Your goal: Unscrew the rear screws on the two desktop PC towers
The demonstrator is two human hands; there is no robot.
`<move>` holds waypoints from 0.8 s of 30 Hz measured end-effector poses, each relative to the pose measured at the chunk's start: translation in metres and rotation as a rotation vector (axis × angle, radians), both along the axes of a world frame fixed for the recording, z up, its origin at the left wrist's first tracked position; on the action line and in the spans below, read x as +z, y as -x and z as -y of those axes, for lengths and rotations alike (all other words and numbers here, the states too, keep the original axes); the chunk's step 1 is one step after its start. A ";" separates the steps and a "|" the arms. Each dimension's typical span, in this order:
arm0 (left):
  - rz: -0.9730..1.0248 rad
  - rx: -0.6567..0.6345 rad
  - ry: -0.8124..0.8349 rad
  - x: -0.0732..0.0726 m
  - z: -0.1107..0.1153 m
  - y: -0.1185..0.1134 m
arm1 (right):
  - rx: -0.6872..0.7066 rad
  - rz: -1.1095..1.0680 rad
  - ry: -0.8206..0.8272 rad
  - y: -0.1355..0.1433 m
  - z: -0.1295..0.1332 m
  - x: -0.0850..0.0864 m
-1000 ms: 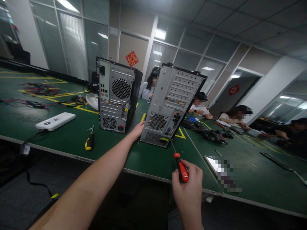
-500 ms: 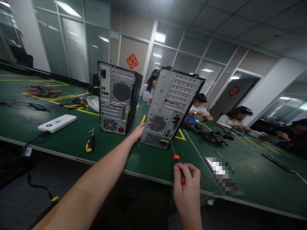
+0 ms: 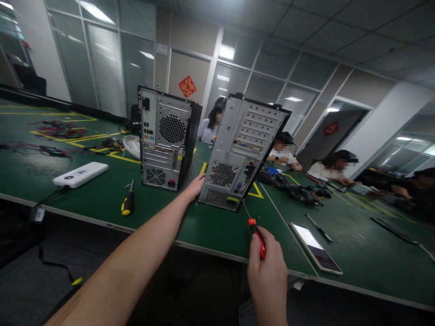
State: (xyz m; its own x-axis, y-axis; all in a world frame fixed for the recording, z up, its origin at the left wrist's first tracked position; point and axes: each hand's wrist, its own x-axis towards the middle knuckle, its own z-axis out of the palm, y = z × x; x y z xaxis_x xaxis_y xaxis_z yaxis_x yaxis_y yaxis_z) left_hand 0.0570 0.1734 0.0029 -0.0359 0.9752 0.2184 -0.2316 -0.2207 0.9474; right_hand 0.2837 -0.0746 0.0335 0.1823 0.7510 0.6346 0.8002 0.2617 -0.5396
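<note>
A grey computer case point(image 3: 234, 149) stands on the green table with its rear panel facing me. Against its lower left side my left hand point(image 3: 195, 187) holds it, the fingertips hidden by the case. My right hand point(image 3: 268, 253) is closed round the handle of a red and black screwdriver point(image 3: 257, 236). The screwdriver's shaft points up at the case's lower right corner; whether its tip touches cannot be told. Left of my left hand stands a second computer case point(image 3: 163, 140), also rear side towards me. A yellow and black screwdriver point(image 3: 127, 203) lies in front of that one.
A white power bank point(image 3: 81, 174) with a cable lies at the left. Right of my right hand are a phone point(image 3: 321, 253) and a pen point(image 3: 318, 227). Black cables point(image 3: 306, 192) lie farther back. Several people sit across the table point(image 3: 210, 226).
My right hand and the red and black screwdriver's handle have shifted slightly right, and the fingers have turned round the handle. My left hand and both cases are unchanged.
</note>
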 end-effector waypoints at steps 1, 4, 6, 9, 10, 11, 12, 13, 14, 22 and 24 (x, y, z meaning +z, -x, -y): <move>0.003 -0.003 0.002 0.000 0.000 0.000 | -0.004 -0.001 -0.002 -0.001 0.000 0.000; 0.006 -0.006 0.010 0.000 0.001 0.000 | -0.004 0.010 -0.025 -0.001 0.000 -0.002; -0.003 0.001 0.012 0.001 0.002 0.001 | 0.006 0.024 -0.036 -0.001 0.001 -0.003; -0.017 0.012 0.015 0.001 0.002 0.001 | 0.011 0.035 -0.004 0.001 0.002 -0.005; -0.019 0.013 0.017 0.001 0.002 0.001 | 0.012 0.035 0.012 0.001 0.003 -0.005; -0.020 0.012 0.018 0.001 0.002 0.002 | 0.015 0.034 0.025 0.002 0.003 -0.005; -0.022 0.010 0.020 0.002 0.003 0.002 | 0.019 0.034 0.030 0.002 0.003 -0.004; -0.024 0.009 0.021 0.002 0.003 0.002 | 0.025 0.033 0.030 0.003 0.003 -0.004; -0.026 0.010 0.020 0.002 0.003 0.002 | 0.030 0.033 0.028 0.003 0.003 -0.003; -0.028 0.015 0.024 0.001 0.002 0.002 | 0.023 -0.017 0.049 0.001 0.000 0.000; -0.018 0.008 0.013 0.000 0.001 0.002 | 0.015 -0.018 0.027 0.001 0.000 -0.001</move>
